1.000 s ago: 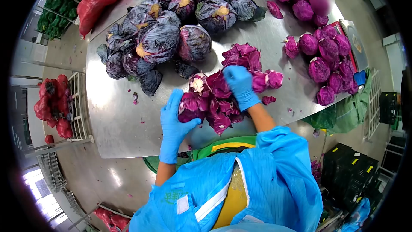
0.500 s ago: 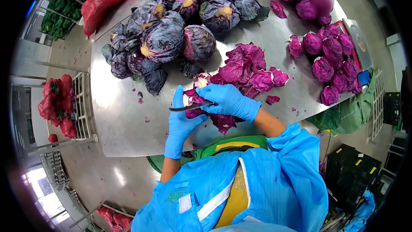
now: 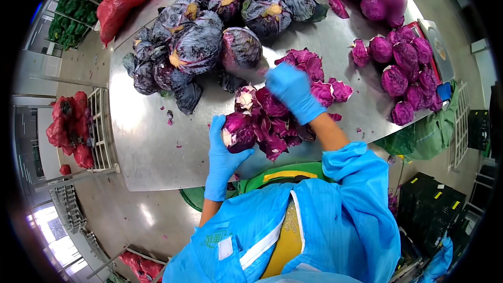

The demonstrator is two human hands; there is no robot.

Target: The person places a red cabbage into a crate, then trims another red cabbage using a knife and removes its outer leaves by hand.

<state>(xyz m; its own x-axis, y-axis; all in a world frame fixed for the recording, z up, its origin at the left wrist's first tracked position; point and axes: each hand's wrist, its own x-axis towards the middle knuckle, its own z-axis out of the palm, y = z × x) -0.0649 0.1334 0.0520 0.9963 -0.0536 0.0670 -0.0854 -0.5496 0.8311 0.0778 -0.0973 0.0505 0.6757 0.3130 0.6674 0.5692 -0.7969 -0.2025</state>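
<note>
1. At the far left, red bags are stacked beside a white rack.
2. A red sack is laid on the far left part of the table.
3. Dark cabbages, some with pale cut stems turned outward, are heaped on the far left and far middle of the table.
4. At the near middle, the work cabbage is clamped by the left grip, gloved in blue; its fingers are set along the left side and its thumb underneath on the near side. The pale base is turned to the left.
5. Purple leaves are piled just right of the work cabbage, touching it.
6. The right grip, also gloved, is held above the pile, with the fingers curled and blurred; whether they are closed on anything cannot be told.
7. Bright purple cabbages are grouped on the right of the table.
8. A green bag is hung by the table's right edge, with black crates stacked nearer.
</note>
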